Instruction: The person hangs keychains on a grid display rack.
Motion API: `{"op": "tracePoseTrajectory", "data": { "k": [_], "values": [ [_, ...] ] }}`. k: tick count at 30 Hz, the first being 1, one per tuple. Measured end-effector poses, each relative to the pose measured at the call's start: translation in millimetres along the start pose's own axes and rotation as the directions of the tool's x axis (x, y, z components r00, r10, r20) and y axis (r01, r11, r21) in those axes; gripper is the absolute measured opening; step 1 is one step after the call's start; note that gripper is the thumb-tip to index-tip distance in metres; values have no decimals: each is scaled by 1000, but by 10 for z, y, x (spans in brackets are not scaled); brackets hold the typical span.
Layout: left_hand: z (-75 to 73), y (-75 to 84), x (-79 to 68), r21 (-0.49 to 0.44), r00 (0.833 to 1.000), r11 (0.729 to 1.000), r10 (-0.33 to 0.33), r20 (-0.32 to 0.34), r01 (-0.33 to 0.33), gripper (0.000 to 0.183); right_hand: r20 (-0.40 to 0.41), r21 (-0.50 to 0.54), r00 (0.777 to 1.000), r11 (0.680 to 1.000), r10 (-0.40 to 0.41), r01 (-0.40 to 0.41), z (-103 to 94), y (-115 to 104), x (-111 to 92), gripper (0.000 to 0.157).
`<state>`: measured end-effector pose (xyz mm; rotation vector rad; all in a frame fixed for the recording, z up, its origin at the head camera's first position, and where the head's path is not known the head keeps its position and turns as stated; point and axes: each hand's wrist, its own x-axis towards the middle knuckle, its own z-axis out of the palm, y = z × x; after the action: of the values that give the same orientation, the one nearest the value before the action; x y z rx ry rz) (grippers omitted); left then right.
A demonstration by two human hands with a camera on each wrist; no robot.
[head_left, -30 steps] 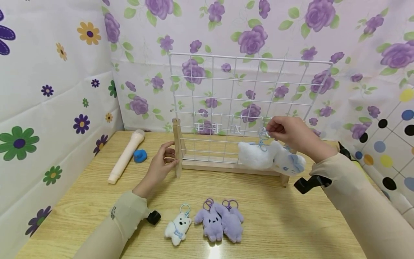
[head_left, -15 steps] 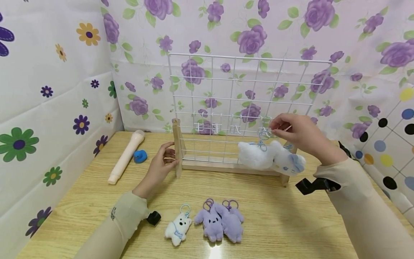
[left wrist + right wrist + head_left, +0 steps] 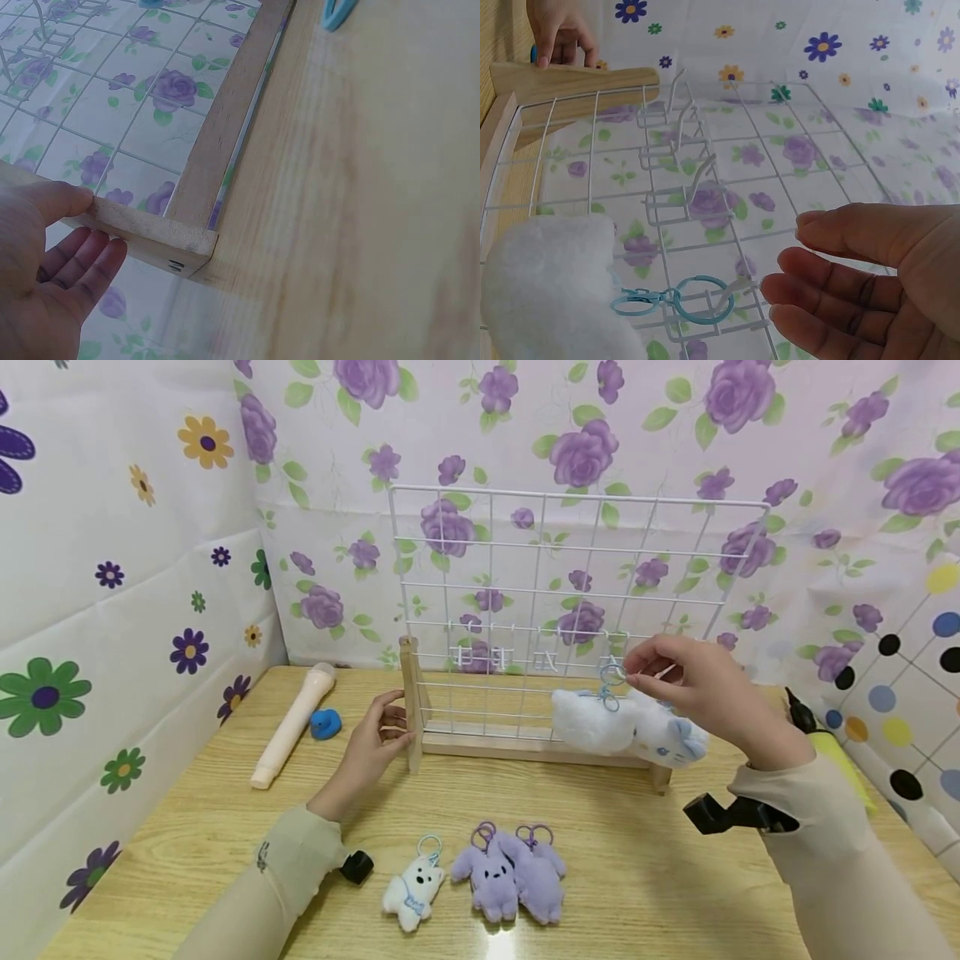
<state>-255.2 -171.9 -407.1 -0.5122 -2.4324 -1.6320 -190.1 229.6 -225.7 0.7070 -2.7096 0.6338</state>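
A white wire grid rack (image 3: 577, 547) stands in a wooden base, with several white hooks (image 3: 546, 662) along one row. From the rightmost hook a white plush keychain (image 3: 596, 721) with a blue bow hangs by its light blue ring (image 3: 703, 300). My right hand (image 3: 693, 681) is just right of that ring, and the right wrist view shows thumb and fingers parted with nothing between them. My left hand (image 3: 375, 731) holds the rack's left wooden upright (image 3: 412, 702); its thumb lies on the near edge of the wood (image 3: 150, 225) and the other fingers are behind.
A white plush bear keychain (image 3: 414, 889) and two purple plush keychains (image 3: 495, 881) lie on the table in front. A pale microphone-shaped stick (image 3: 294, 727) and a blue toy duck (image 3: 325, 723) are at left. A yellow-green bottle (image 3: 840, 760) stands behind the right forearm.
My right hand has drawn slightly back to the right from the ring, its fingers parting. The plush keychain stays hanging on the hook. My left hand has kept its place on the upright.
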Motion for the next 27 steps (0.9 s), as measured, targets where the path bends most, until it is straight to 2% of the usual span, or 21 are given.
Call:
{"op": "tracePoseTrajectory", "data": {
  "k": [8, 9, 14, 20, 27],
  "values": [
    [1, -7, 4, 10, 1000, 1000, -5, 5, 5, 63, -48, 16, 997, 998, -53, 53, 62, -23, -95, 9],
    [0, 40, -8, 12, 1000, 1000, -11, 7, 11, 62, -52, 20, 997, 998, -59, 60, 74, -28, -109, 9],
    [9, 59, -3, 15, 1000, 999, -30, 6, 30, 63, -73, 28, 993, 995, -95, 97, 131, -55, -169, 9],
    [5, 5, 8, 7, 1000, 1000, -2, 2, 2, 63, -69, 61, 992, 992, -110, 114, 216, -94, -246, 11],
    [6, 3, 17, 6, 1000, 1000, -15, -3, 15, 63, -75, 111, 985, 981, -154, 161, 364, -87, -305, 13]
  ]
}}
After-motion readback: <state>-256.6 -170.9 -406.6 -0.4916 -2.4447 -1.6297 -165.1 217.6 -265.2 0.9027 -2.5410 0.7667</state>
